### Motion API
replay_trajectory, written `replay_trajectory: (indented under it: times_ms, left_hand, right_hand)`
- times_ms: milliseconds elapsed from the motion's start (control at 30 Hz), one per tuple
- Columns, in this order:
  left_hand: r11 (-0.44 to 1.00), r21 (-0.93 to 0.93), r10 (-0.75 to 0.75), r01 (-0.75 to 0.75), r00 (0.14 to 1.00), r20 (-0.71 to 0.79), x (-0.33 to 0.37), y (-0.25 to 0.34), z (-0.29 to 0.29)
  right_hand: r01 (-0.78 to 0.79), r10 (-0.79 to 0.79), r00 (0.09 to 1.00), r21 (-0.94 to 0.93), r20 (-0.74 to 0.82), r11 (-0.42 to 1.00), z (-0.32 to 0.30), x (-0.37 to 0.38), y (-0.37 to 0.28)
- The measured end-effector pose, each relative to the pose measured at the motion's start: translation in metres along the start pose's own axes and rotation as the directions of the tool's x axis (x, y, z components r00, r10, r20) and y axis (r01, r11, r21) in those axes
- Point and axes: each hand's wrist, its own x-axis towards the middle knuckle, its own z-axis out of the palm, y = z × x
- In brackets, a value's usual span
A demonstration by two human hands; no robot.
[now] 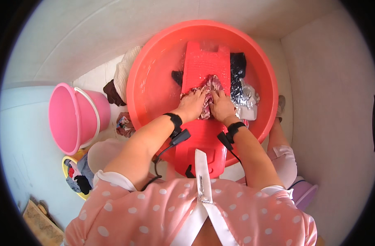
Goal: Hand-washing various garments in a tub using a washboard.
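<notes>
A wet cloth (212, 84) with a maroon and pale pattern lies bunched on a red washboard (207, 61). The washboard leans in a large red basin (151, 53), its lower end over the near rim. My left hand (190, 106) grips the cloth's left side, fingers bent into its folds. On the opposite side my right hand (222, 106) holds the same cloth, its fingertips partly hidden. Dark wet fabric (237, 69) lies in the basin right of the board, beside a clear plastic bag (248, 93) and a white block-like thing (248, 112).
At the left a pink bucket (101, 107) lies tipped, its white handle showing. Striped and brown clothes (125, 74) and a printed garment (124, 124) are on the floor. A yellow container (65, 169) holds clothes. A purple basin (304, 194) stands low right. Walls close in the space.
</notes>
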Motion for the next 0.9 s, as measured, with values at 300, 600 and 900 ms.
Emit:
replay_trajectory:
  times_ms: [300,600,900]
  left_hand:
    - [0.996,-0.063,0.079,-0.067,0.976,0.202,-0.097,0.022,0.03]
    - [0.997,-0.05,-0.041,0.051,0.984,0.175,-0.003,0.006,0.021]
    - [0.995,-0.078,0.078,-0.069,0.99,0.118,-0.128,0.032,0.023]
  right_hand:
    - [0.201,-0.201,0.979,-0.009,0.034,0.98,0.022,-0.095,-0.024]
    - [-0.072,0.075,0.996,-0.059,0.057,0.996,0.027,-0.004,0.0]
    - [0.156,-0.155,0.984,-0.001,0.09,0.988,0.005,-0.113,-0.056]
